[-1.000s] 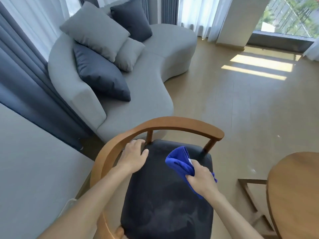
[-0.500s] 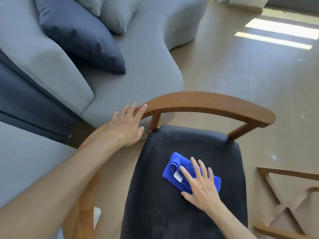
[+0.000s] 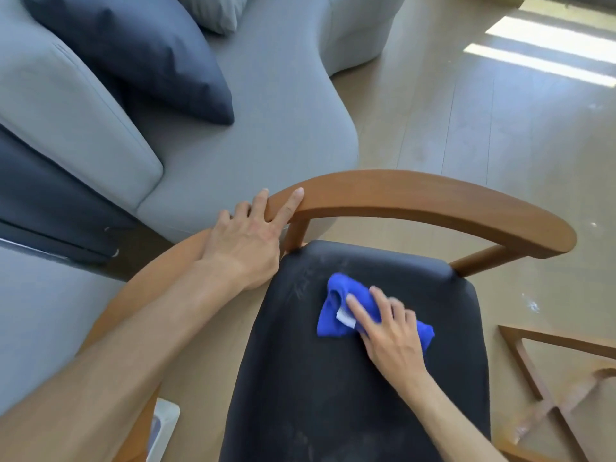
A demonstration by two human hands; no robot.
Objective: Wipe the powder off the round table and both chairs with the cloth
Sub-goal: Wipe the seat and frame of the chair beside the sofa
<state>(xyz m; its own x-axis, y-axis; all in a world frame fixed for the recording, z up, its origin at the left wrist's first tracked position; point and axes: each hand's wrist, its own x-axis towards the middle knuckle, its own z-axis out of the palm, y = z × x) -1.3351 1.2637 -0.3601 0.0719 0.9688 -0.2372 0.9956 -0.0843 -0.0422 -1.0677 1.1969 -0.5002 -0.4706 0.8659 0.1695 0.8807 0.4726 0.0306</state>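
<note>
I'm on the chair (image 3: 350, 378) step: its dark seat lies under my right hand (image 3: 393, 341), which presses the blue cloth (image 3: 336, 311) flat with straight fingers, while my left hand (image 3: 246, 241) grips the backrail. Next, I judge, sweeping strokes toward the faint powder streaks (just left of the cloth).

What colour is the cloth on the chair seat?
Bright blue cloth, with a small white tag; the head view shows it.

— Where is the camera sitting?
— On the person's head, looking forward and steeply down over the chair (image 3: 416, 198).
— How close is it getting?
— Close: the dark seat is filling the lower middle, both forearms are reaching in from below. The sofa (image 3: 233, 145) is lying beyond, the floor (image 3: 466, 128) to the right.
</note>
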